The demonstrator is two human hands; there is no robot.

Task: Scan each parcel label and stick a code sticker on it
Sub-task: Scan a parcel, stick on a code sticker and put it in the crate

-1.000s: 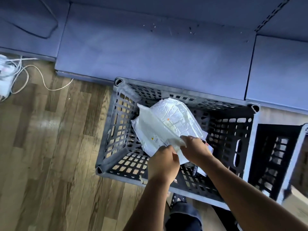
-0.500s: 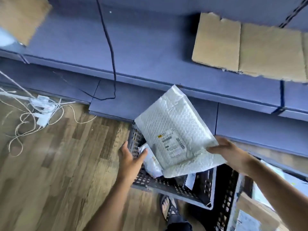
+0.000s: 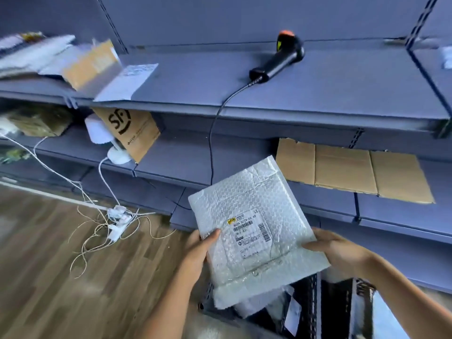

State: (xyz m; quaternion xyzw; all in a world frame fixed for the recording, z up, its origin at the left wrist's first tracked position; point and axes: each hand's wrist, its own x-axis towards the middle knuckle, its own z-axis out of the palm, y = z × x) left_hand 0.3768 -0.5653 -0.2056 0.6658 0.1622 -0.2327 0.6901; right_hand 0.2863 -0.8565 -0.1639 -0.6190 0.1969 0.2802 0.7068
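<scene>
Left hand (image 3: 195,250) and right hand (image 3: 335,250) grip opposite edges of the bubble mailer (image 3: 254,231), label (image 3: 252,231) up between them. Scanner (image 3: 278,57) lies on shelf (image 3: 342,89) well above.

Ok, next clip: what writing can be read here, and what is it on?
"SF": big black logo on the brown cardboard envelope.
"862A 5079-00 69", as best it reads: top of the label on the bubble mailer.
"5079": lower on that label.
Too small to read: the label's other print and the fine print under the logo.
Blurred: anything on the parcels at upper left.
</scene>
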